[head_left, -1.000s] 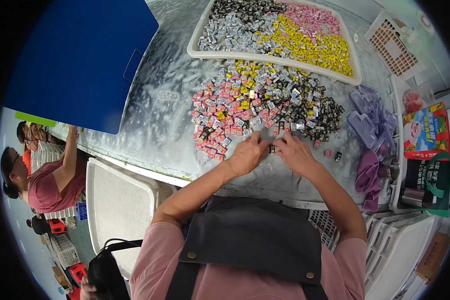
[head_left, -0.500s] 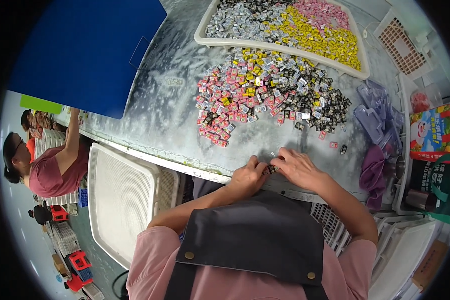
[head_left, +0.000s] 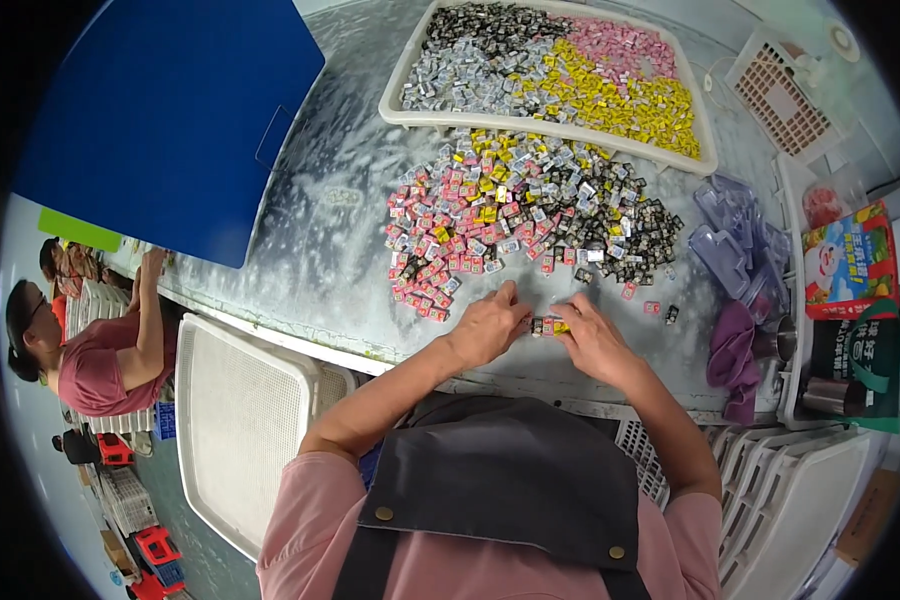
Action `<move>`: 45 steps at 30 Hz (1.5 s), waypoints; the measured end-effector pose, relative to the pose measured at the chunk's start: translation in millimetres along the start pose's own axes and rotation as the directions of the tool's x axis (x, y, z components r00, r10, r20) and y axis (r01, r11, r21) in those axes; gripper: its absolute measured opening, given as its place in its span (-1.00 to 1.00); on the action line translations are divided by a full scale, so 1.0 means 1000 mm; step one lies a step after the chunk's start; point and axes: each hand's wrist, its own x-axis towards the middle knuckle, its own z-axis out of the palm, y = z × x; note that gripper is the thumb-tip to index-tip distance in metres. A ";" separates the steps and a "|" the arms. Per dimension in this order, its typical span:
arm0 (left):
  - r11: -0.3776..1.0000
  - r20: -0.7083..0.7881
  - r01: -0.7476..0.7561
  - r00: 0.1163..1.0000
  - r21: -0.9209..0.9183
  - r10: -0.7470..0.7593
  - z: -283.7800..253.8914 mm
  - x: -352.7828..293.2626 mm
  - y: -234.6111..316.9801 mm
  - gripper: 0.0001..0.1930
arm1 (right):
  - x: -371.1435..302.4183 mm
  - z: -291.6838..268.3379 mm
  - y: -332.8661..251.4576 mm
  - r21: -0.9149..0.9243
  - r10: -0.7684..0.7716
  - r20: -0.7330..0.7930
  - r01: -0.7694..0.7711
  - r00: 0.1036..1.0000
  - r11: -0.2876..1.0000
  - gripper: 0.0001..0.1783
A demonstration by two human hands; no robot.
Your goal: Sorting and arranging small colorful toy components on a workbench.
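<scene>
Though between fingers (head_left: 515, 313), pieces (head_left: 548, 327) indistinct.

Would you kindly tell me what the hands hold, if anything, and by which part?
A short row of small blocks, by its ends: left hand at one, right hand at the other.

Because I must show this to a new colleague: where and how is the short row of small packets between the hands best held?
Probably by its two ends, from left and right: the packet row lies crosswise between left hand and right hand, and inward pressure should keep it together.
</scene>
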 end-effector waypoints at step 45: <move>0.959 -0.317 -0.146 0.923 0.242 0.220 0.015 -0.042 -0.017 -0.63 | -0.018 0.062 -0.006 -0.397 -0.211 -0.264 0.094 0.941 0.913 -0.40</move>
